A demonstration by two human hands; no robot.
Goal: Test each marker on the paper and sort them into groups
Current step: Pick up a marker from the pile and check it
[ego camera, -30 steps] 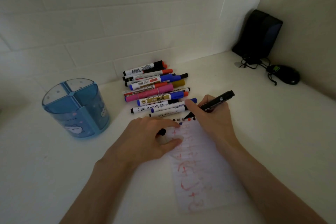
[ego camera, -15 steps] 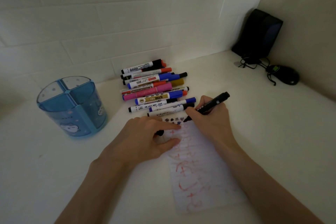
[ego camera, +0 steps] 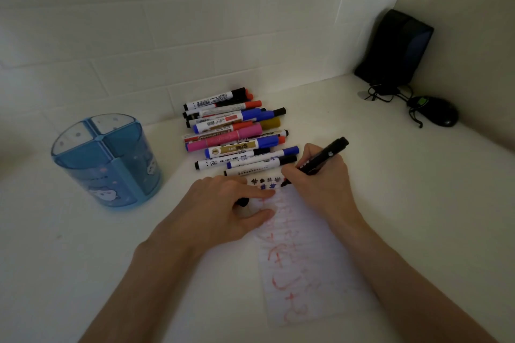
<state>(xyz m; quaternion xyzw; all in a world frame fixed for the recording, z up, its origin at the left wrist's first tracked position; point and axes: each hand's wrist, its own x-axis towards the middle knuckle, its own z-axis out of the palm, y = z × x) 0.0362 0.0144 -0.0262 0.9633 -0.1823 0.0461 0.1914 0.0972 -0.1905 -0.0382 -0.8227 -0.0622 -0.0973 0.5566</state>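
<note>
Head view, dim light. Right hand (ego camera: 320, 184) grips the black marker (ego camera: 330, 151) low on the barrel, thumb and fingers curled round it in a writing pinch, with the tip down on the top edge of the paper (ego camera: 306, 273), beside a short row of dark test marks. Left hand (ego camera: 223, 209) presses the sheet's upper left corner with index finger and thumb laid out flat. A small dark cap (ego camera: 243, 201) peeks out between them, apparently tucked under the folded fingers. The rest of the sheet carries red scribbles. The untested marker pile (ego camera: 237, 133) lies just beyond the paper, barrels roughly parallel and stacked in loose layers, the nearest one touching or almost touching the sheet's top edge. The blue holder (ego camera: 111, 172), divided into compartments, stands well to the left on the counter (ego camera: 404, 203). Handling, as a judgement: markers are light, rigid, smooth plastic that rolls readily, so take one mid-barrel from the top of the pile rather than dragging from beneath. The paper is thin and limp and slides on the slick counter, so it needs pinning flat while writing. A dark speaker (ego camera: 395, 47) and a mouse (ego camera: 437, 111) sit in the far corner.
</note>
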